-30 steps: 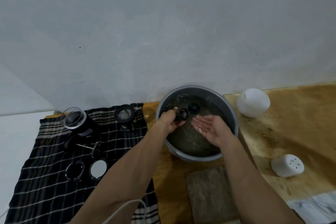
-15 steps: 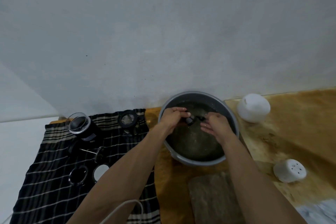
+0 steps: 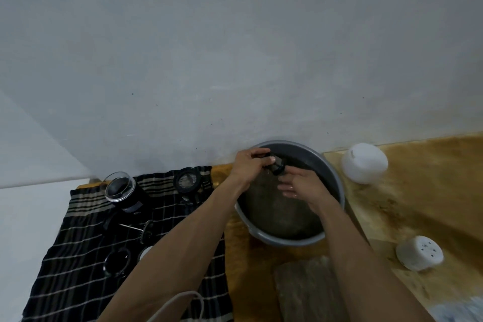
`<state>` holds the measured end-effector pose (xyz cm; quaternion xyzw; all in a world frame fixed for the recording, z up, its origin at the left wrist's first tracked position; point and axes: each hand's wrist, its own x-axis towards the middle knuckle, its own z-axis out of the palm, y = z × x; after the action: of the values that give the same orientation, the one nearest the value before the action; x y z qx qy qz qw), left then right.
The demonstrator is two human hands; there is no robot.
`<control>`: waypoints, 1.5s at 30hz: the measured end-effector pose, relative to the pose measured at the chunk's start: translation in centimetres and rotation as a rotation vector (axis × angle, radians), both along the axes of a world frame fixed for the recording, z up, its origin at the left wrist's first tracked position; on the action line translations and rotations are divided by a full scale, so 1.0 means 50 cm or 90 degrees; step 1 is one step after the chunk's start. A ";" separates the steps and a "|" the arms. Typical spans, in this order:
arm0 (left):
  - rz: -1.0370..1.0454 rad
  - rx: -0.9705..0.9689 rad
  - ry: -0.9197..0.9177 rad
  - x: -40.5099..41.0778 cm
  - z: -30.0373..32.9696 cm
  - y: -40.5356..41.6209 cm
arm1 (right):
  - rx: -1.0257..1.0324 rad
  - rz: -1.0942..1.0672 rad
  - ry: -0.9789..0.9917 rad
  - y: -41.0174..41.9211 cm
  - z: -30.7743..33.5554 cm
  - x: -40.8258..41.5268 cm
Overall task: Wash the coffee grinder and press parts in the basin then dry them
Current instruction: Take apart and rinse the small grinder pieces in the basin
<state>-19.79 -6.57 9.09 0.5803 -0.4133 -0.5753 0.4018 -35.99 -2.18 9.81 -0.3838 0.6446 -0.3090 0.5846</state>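
Observation:
A grey basin (image 3: 332, 172) of murky water stands against the wall. Over its far side my left hand (image 3: 248, 165) grips a small black ring-shaped part (image 3: 277, 167), lifted above the water. My right hand (image 3: 300, 185) is just below and to the right of it, wet, fingers straight, palm turned up, holding nothing. On a black striped cloth (image 3: 78, 256) to the left lie a glass-rimmed black grinder cup (image 3: 121, 191), a round black filter part (image 3: 188, 181), a thin plunger rod (image 3: 132, 227) and a black ring (image 3: 117, 261).
A white domed lid (image 3: 364, 162) sits right of the basin by the wall. A white perforated cap (image 3: 419, 252) lies on the wooden counter nearer me. A grey-brown cloth (image 3: 305, 293) is in front of the basin. A white cable (image 3: 180, 300) crosses my left forearm.
My left hand has lifted the black part up out of the water toward the basin's far rim. My right hand came in to the part, then drew back with its palm open.

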 end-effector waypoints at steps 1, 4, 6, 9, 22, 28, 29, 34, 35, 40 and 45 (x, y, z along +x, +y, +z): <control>0.000 0.003 -0.019 0.000 -0.001 0.001 | -0.009 -0.009 -0.004 -0.001 0.001 0.001; -0.026 0.009 -0.107 -0.004 -0.005 0.006 | -0.039 -0.058 -0.008 0.001 0.002 0.003; -0.077 0.007 -0.129 -0.006 0.005 0.015 | -0.059 -0.094 -0.019 0.007 0.001 0.000; -0.161 -0.031 -0.178 -0.008 0.019 0.025 | -0.081 -0.102 -0.009 0.015 0.004 -0.008; -0.192 0.065 -0.074 0.009 0.021 0.035 | -0.063 -0.002 -0.147 0.012 0.011 -0.052; -0.191 0.045 -0.082 0.007 0.019 0.040 | -0.067 -0.075 -0.217 0.010 0.012 -0.030; -0.189 0.036 -0.094 0.005 0.023 0.039 | -0.075 -0.079 -0.215 0.009 0.014 -0.028; -0.185 -0.095 -0.078 0.010 0.105 0.021 | -0.181 -0.095 -0.191 -0.012 0.088 -0.030; -0.170 -0.123 -0.060 0.014 0.114 0.014 | -0.204 -0.096 -0.199 -0.018 0.099 -0.029; -0.189 0.005 -0.153 -0.010 0.019 0.022 | -0.095 -0.069 -0.065 -0.003 0.020 -0.010; -0.132 0.043 -0.117 -0.014 -0.019 0.031 | -0.089 -0.014 -0.021 0.010 -0.008 -0.012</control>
<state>-20.50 -5.00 8.13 0.5979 -0.4866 -0.5716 0.2809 -36.58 -1.68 9.40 -0.4117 0.6160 -0.3659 0.5632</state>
